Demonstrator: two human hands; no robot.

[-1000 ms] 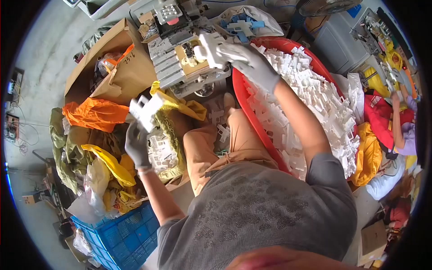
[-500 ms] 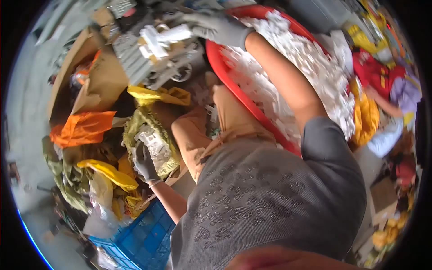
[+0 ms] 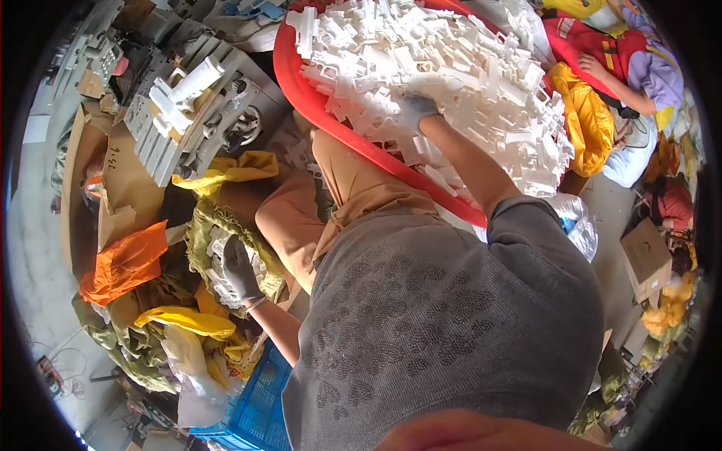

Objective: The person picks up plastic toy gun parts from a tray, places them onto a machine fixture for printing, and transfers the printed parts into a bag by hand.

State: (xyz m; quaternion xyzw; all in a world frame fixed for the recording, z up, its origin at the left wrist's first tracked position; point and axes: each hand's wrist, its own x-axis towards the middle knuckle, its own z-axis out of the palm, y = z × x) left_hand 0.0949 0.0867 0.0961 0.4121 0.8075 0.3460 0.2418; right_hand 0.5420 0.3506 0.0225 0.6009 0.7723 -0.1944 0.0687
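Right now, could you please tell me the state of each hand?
Left hand: at the green sack, grip unclear.
Right hand: among white parts in the red tub, grip unclear.

Illegible handwriting on cardboard box (image 3: 126, 184), unreadable lettering on red garment (image 3: 573, 43)

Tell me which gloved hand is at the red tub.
The right hand, at the white pieces in the red tub; the left hand is at the green sack.

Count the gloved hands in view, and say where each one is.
2. The left hand is at the mouth of the olive sack; the right hand is among the white plastic pieces in the red tub. Others may be hidden.
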